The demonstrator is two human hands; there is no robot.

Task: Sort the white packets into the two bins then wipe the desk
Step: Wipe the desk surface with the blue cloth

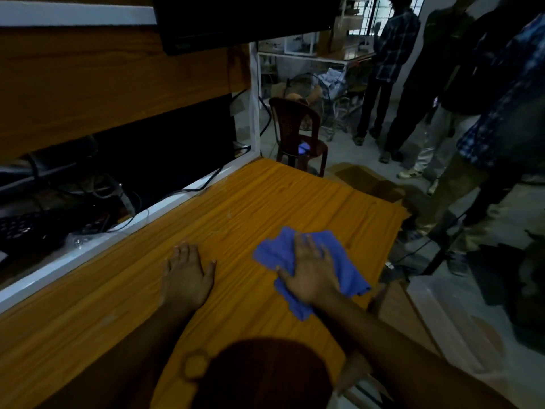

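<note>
A crumpled blue cloth (274, 255) lies on the orange wooden desk (265, 199), right of centre. My right hand (309, 273) presses flat on top of the cloth, fingers spread and pointing away from me. My left hand (185, 273) rests flat on the bare desk to the left of the cloth, palm down, fingers apart, holding nothing. No white packets or bins can be made out on the desk.
A white rail (88, 255) edges the desk's left side, with cables and a keyboard (26, 228) beyond it. A dark red chair (298, 134) and an open cardboard box (362, 181) stand past the far edge. Several people (442, 84) stand at the right.
</note>
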